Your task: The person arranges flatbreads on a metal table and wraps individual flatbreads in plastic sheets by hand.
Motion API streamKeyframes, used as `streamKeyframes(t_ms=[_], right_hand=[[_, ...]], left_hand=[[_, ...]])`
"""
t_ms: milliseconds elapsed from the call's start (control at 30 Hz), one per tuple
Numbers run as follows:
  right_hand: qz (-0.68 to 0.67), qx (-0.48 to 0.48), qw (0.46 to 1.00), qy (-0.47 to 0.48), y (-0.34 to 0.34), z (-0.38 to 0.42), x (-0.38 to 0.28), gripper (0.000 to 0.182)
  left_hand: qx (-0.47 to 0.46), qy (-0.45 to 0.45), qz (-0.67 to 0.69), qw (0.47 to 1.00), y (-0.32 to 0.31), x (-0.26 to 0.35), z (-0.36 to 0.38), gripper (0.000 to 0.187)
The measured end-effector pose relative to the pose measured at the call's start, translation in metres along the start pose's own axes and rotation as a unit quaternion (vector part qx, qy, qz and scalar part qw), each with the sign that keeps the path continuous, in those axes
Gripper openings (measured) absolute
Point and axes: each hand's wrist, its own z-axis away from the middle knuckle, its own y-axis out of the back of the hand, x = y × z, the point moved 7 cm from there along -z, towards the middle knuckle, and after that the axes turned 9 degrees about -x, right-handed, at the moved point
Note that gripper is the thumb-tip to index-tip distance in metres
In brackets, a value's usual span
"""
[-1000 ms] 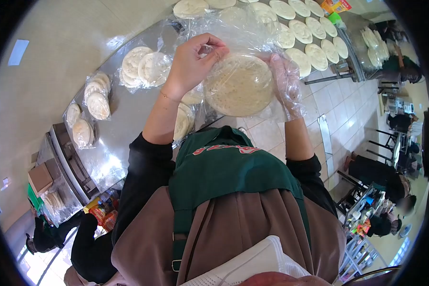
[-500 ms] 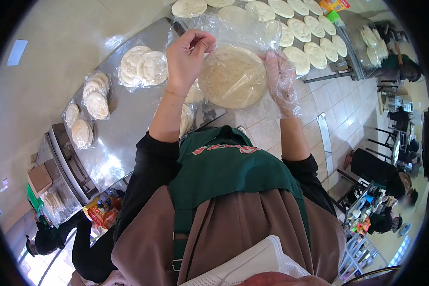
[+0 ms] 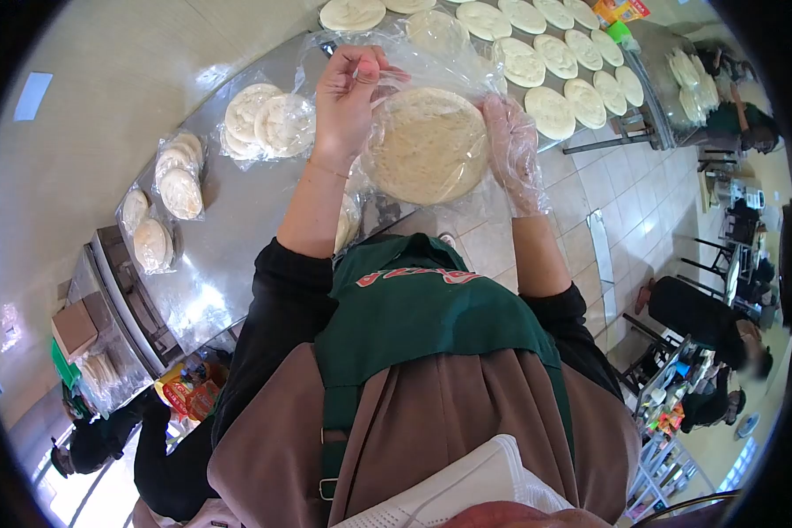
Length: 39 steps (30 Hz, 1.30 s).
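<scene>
Between my hands hangs a clear plastic bag (image 3: 453, 62) with a round, pale flatbread (image 3: 427, 145) in it. My left hand (image 3: 348, 92) is bare and closed, pinching the plastic near the bag's upper left edge. On the other side my right hand (image 3: 512, 145), in a clear plastic glove, is closed on the bag's right edge beside the flatbread. Its fingertips are partly hidden by the shiny plastic. More bagged flatbreads (image 3: 348, 220) show partly behind my left forearm.
A metal table (image 3: 207, 242) bears bagged stacks of flatbreads (image 3: 268, 121) on the left. Rows of unbagged flatbreads (image 3: 554, 57) lie at the upper right. Other people stand or sit at the lower left and far right. A cardboard box (image 3: 75, 332) is at the left.
My left hand has moved slightly up, stretching the plastic at the bag's top. My right hand has shifted a little left, and the flatbread has moved slightly left with the bag.
</scene>
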Motion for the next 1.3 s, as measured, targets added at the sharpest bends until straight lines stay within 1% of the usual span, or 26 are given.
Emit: streamKeyframes(t_ms=[67, 133, 167, 200, 233, 267, 333, 367, 433, 467, 533, 567, 633, 667, 733, 867, 933, 967, 1033, 1067, 1100, 1133, 1167, 1200, 1267, 1300], right_hand=[[0.029, 0.002, 1.0, 0.002, 0.001, -0.001, -0.002, 0.029], [-0.072, 0.023, 0.997, -0.006, 0.003, -0.001, 0.0, 0.03], [-0.072, 0.023, 0.997, -0.006, 0.003, 0.0, -0.002, 0.03], [-0.056, 0.015, 0.998, 0.022, 0.003, 0.001, -0.009, 0.031], [-0.04, 0.008, 0.998, 0.05, 0.002, 0.002, -0.015, 0.032], [-0.04, 0.008, 0.998, 0.049, 0.002, 0.002, -0.015, 0.032], [-0.012, 0.01, 0.998, 0.058, 0.003, 0.002, -0.018, 0.033], [-0.012, 0.012, 0.998, 0.058, 0.002, 0.001, -0.017, 0.033], [-0.048, 0.007, 0.998, 0.05, 0.0, 0.0, -0.012, 0.033], [-0.047, 0.008, 0.998, 0.05, 0.0, -0.001, -0.009, 0.033], [0.039, 0.012, 0.997, 0.058, 0.001, -0.001, -0.006, 0.032], [0.04, 0.014, 0.997, 0.058, 0.001, -0.002, -0.006, 0.032], [0.115, -0.016, 0.99, 0.08, -0.008, -0.001, -0.011, 0.03], [0.116, -0.014, 0.99, 0.08, -0.01, -0.001, -0.011, 0.03], [0.07, -0.013, 0.997, 0.003, -0.013, -0.002, -0.003, 0.032], [0.056, -0.01, 0.998, -0.01, -0.022, -0.002, -0.015, 0.032], [0.012, 0.021, 0.999, -0.033, -0.026, -0.002, -0.016, 0.031], [0.013, 0.02, 0.999, -0.032, -0.026, -0.003, -0.012, 0.031], [0.042, 0.067, 0.996, -0.03, -0.016, -0.003, -0.008, 0.031], [0.047, 0.069, 0.996, -0.042, -0.015, -0.001, -0.009, 0.03], [0.05, 0.067, 0.996, -0.042, -0.02, 0.0, -0.009, 0.03], [0.022, 0.062, 0.998, 0.014, -0.025, 0.001, -0.015, 0.029], [-0.006, 0.057, 0.996, 0.071, -0.031, 0.002, -0.021, 0.029], [-0.005, 0.053, 0.996, 0.071, -0.036, 0.005, -0.025, 0.029], [0.061, 0.048, 0.994, 0.076, -0.044, 0.009, -0.039, 0.026], [0.064, 0.045, 0.994, 0.078, -0.048, 0.007, -0.038, 0.026]], left_hand=[[-0.018, -0.012, 0.019, 1.0, 0.002, 0.005, -0.001, 0.018], [-0.001, 0.044, 0.129, 0.991, 0.003, 0.011, -0.004, 0.017], [-0.001, 0.044, 0.129, 0.991, 0.003, 0.014, -0.006, 0.017], [-0.022, 0.072, 0.014, 0.997, 0.001, 0.015, -0.006, 0.019], [-0.043, 0.099, -0.101, 0.989, 0.0, 0.014, -0.006, 0.021], [-0.042, 0.1, -0.1, 0.989, 0.002, 0.014, -0.005, 0.021], [-0.085, 0.101, -0.244, 0.961, 0.003, 0.014, -0.005, 0.02], [-0.086, 0.101, -0.244, 0.961, 0.004, 0.015, -0.005, 0.02], [-0.063, 0.093, -0.318, 0.942, 0.008, 0.022, -0.005, 0.013], [-0.063, 0.093, -0.317, 0.942, 0.008, 0.019, -0.004, 0.013], [-0.004, 0.009, -0.25, 0.968, 0.01, 0.023, -0.003, 0.005], [-0.005, 0.009, -0.249, 0.968, 0.009, 0.02, -0.004, 0.005], [0.008, -0.021, -0.147, 0.989, 0.009, 0.02, -0.004, 0.005], [0.007, -0.021, -0.146, 0.989, 0.01, 0.019, -0.003, 0.005], [0.022, -0.012, -0.102, 0.995, 0.014, 0.016, -0.001, 0.001], [-0.005, -0.004, -0.049, 0.999, 0.023, 0.011, 0.003, 0.002], [0.019, -0.033, 0.158, 0.987, 0.03, 0.014, 0.002, 0.004], [0.02, -0.034, 0.159, 0.987, 0.038, 0.02, 0.001, 0.004], [0.085, -0.087, 0.071, 0.99, 0.063, 0.048, 0.0, 0.005], [0.09, -0.078, -0.023, 0.993, 0.058, 0.053, 0.004, 0.012], [0.092, -0.079, -0.021, 0.992, 0.056, 0.052, 0.01, 0.012], [0.065, -0.08, -0.233, 0.967, 0.047, 0.055, 0.016, 0.02], [0.035, -0.076, -0.435, 0.897, 0.037, 0.053, 0.02, 0.028], [0.039, -0.076, -0.435, 0.897, 0.037, 0.046, 0.022, 0.028], [0.061, -0.111, -0.506, 0.853, 0.034, 0.039, 0.023, 0.037], [0.066, -0.112, -0.504, 0.854, 0.037, 0.038, 0.023, 0.037]])
